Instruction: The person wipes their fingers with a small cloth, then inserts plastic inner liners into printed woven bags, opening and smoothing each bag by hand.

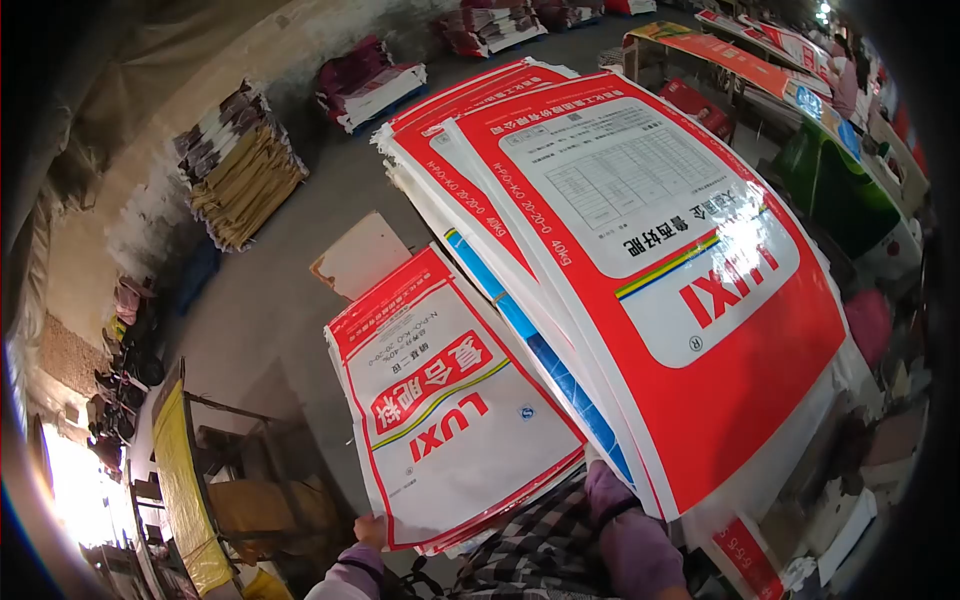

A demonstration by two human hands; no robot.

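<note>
A stack of white fertilizer sacks (450, 490) with red borders and "LUXI" print lies right in front of my body. My left hand (370, 531) is closed on the near left corner of this stack's top sack. Most of my right hand (594, 462) is hidden by its purple sleeve; it is at the stack's near right corner, and its fingers do not show. Beside it on the right rises a taller pile of larger red and white LUXI sacks (660, 400), fanned in overlapping layers. A blue strip (540, 350) runs between the two piles.
Bundled sacks (245, 175) stand by the left wall, with further bundles (370, 82) at the back. A pale board (365, 252) stands behind the smaller stack. At lower left is a frame with a yellow cover (185, 480); at upper right, a sack-covered table (720, 60).
</note>
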